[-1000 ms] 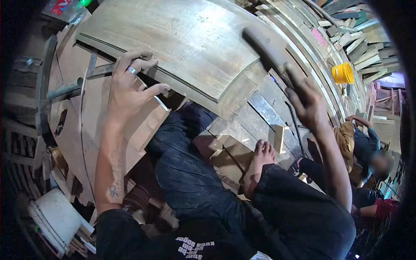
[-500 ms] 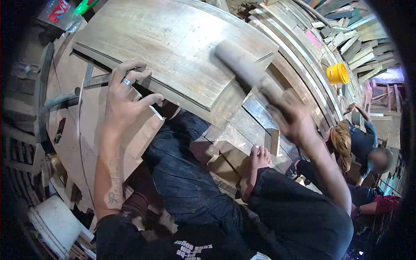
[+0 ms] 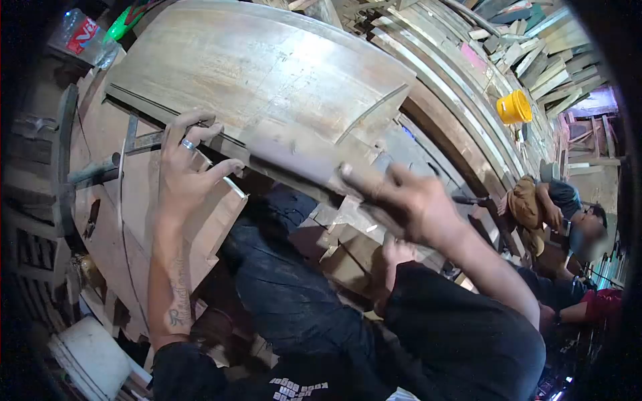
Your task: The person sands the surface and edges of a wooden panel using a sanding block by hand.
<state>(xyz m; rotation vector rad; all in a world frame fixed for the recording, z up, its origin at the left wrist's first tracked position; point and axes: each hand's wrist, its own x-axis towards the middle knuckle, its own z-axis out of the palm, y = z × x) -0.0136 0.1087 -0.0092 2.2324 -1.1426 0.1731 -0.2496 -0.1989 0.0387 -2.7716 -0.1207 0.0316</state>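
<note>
Motion blurs a thick club-like tool [image 3: 294, 150], whose handle my right hand [image 3: 418, 204] grips. The far end of the tool overlaps the near edge of a large wooden panel [image 3: 247, 73]. My left hand [image 3: 190, 160], with a ring on one finger, is at the panel's near edge. Its fingers curve over the edge, apart from the thumb, and nothing clear shows between them. A pale wooden block [image 3: 217, 217] lies under the left wrist, with a thin bright edge near the thumb.
Long boards [image 3: 461, 113] run along the right. A yellow bucket [image 3: 513, 107] stands beyond them, near scrap wood [image 3: 558, 77]. Another person [image 3: 562, 200] crouches at the right. A white bucket [image 3: 93, 361] is at lower left, a plastic bottle [image 3: 83, 35] at upper left. My bent legs are below.
My right hand has swung the club-like tool left and down toward my left hand, its far end now at the panel's near edge. My left hand keeps its curled pose. The view has shifted slightly.
</note>
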